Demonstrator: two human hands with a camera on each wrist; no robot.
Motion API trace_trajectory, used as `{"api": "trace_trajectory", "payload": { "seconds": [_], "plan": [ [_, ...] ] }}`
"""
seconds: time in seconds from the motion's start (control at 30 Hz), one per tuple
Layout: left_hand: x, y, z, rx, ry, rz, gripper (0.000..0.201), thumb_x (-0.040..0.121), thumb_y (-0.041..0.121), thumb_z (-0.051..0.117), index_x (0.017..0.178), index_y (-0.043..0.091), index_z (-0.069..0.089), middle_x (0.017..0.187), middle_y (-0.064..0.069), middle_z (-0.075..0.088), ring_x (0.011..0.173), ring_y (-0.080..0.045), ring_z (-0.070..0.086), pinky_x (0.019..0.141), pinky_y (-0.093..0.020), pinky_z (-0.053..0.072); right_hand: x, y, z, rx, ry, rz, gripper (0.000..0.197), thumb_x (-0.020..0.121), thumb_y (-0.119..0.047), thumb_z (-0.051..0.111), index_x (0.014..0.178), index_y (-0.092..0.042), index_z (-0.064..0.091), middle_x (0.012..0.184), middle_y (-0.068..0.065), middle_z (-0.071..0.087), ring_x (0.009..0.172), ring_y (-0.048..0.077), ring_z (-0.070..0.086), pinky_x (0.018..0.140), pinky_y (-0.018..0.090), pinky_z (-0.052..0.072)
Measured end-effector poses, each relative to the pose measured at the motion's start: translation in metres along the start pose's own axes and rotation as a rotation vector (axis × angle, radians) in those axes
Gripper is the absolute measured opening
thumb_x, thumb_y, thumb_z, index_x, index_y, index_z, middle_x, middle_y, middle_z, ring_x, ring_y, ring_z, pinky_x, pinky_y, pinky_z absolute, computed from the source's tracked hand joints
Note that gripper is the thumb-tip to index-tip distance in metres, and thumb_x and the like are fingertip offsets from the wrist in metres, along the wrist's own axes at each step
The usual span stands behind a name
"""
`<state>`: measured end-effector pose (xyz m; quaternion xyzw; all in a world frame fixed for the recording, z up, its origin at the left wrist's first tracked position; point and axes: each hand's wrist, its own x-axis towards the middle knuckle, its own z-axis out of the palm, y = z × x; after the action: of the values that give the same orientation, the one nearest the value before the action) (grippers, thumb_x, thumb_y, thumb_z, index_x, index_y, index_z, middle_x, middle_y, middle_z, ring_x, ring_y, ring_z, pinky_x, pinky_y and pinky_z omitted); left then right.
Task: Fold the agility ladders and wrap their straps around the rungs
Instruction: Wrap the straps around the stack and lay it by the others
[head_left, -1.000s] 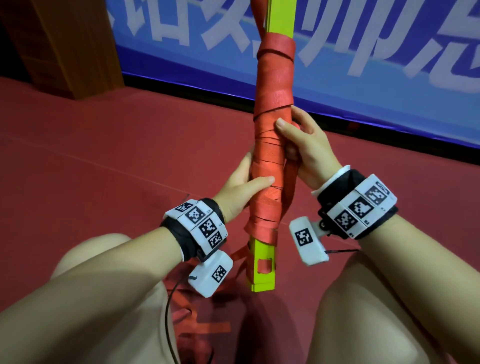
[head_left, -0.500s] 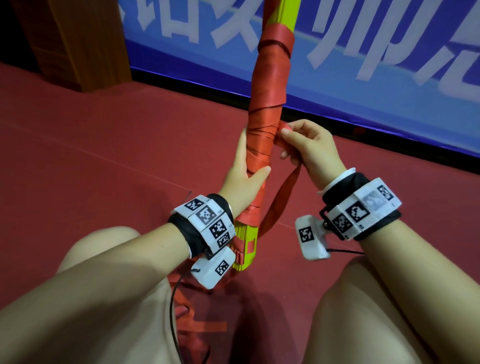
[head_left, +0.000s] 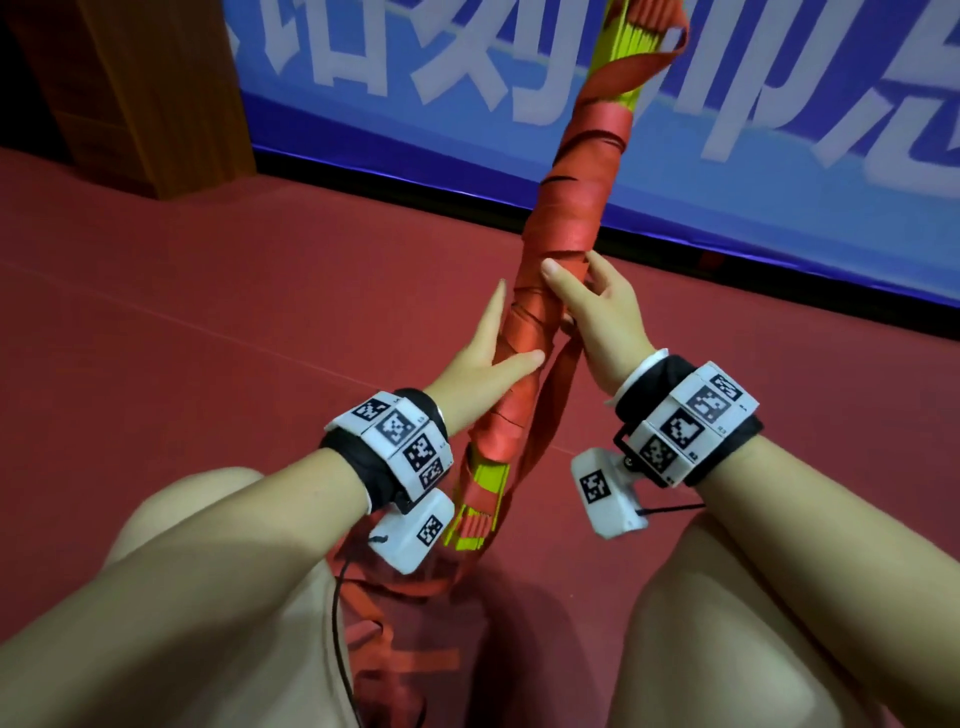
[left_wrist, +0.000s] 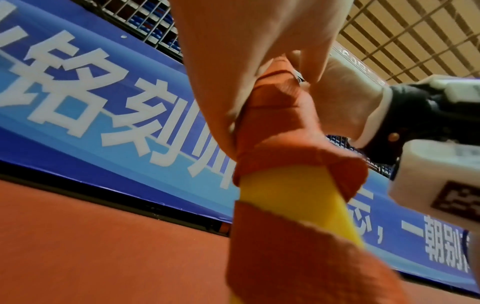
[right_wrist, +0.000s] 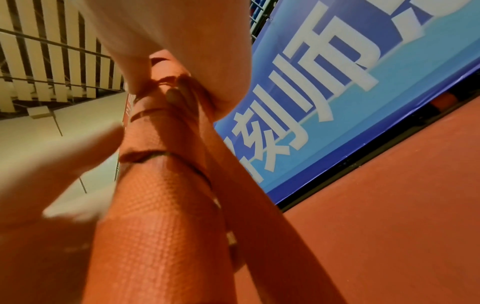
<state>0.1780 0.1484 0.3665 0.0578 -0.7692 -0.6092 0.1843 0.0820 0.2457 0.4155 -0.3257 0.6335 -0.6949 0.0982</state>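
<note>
A long bundle of flat yellow-green plastic rungs (head_left: 480, 480), stacked edge to edge, is held tilted above the red floor (head_left: 208, 291) between the knees. It is bound along most of its length by coarse, woven red strap (head_left: 566, 218) in overlapping spiral turns. The bundle's lower middle is gripped by the left hand (head_left: 483, 364), thumb laid across the webbing. Higher up, the strap is pinched against the bundle by the right hand (head_left: 597, 306), a loose length hanging below it. A glossy blue banner (head_left: 779, 104) is seen behind.

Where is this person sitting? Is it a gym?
Probably an indoor sports hall. There's a red sports floor, a long blue banner along the wall, and what look like blue seats behind a railing above it.
</note>
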Motion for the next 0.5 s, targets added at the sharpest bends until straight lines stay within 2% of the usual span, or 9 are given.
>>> {"api": "trace_trajectory", "payload": {
  "seconds": [0.1,0.17,0.23,0.3,0.4,0.5],
  "plan": [
    [0.000,-0.002,-0.003,-0.047,-0.031,0.029,0.092,0.075,0.038,0.065,0.153,0.033,0.017,0.136,0.009,0.052,0.123,-0.006,0.053,0.109,-0.036,0.041,0.001,-0.001,-0.002,0.056,-0.110,-0.028,0.021,0.090,-0.021,0.062,0.111,-0.018,0.063,0.097,0.001,0.067,0.091,0.015,0.065,0.078,0.030,0.053],
    [0.000,-0.002,-0.004,-0.067,-0.010,0.055,0.089,0.075,0.034,0.066,0.151,0.033,0.019,0.133,0.008,0.055,0.120,-0.005,0.055,0.103,-0.030,0.045,0.002,-0.005,-0.003,0.103,-0.170,-0.024,0.016,0.094,-0.014,0.057,0.109,-0.016,0.062,0.090,-0.004,0.067,0.081,0.009,0.064,0.069,0.020,0.051],
    [-0.001,-0.001,-0.005,-0.091,0.023,0.097,0.078,0.081,0.021,0.063,0.145,0.037,0.020,0.131,0.016,0.052,0.118,0.005,0.053,0.098,-0.019,0.044,0.003,-0.011,-0.007,0.167,-0.230,0.021,0.014,0.096,-0.007,0.050,0.103,-0.012,0.061,0.077,-0.009,0.066,0.067,0.002,0.060,0.059,0.014,0.046],
    [-0.003,0.002,-0.006,-0.097,0.048,0.130,0.078,0.083,0.017,0.061,0.143,0.038,0.017,0.138,0.015,0.046,0.125,0.006,0.047,0.103,-0.018,0.039,0.006,-0.016,-0.013,0.178,-0.272,0.062,0.015,0.096,-0.004,0.047,0.097,-0.008,0.061,0.069,-0.009,0.063,0.060,0.002,0.055,0.055,0.013,0.041],
    [-0.003,-0.002,-0.006,-0.081,0.078,0.140,0.079,0.084,0.018,0.063,0.146,0.039,0.018,0.145,0.009,0.044,0.129,0.001,0.045,0.108,-0.022,0.037,0.008,-0.019,-0.018,0.097,-0.261,0.104,0.012,0.094,-0.008,0.053,0.090,-0.007,0.064,0.066,-0.003,0.056,0.053,0.006,0.047,0.050,0.014,0.035],
    [-0.001,-0.004,-0.005,-0.035,0.118,0.141,0.081,0.088,0.012,0.064,0.152,0.032,0.019,0.141,0.004,0.049,0.121,-0.002,0.053,0.098,-0.017,0.044,0.009,-0.016,-0.018,0.022,-0.200,0.122,0.013,0.093,-0.012,0.058,0.081,-0.009,0.063,0.059,-0.005,0.050,0.045,0.005,0.035,0.042,0.014,0.025]
  ]
}}
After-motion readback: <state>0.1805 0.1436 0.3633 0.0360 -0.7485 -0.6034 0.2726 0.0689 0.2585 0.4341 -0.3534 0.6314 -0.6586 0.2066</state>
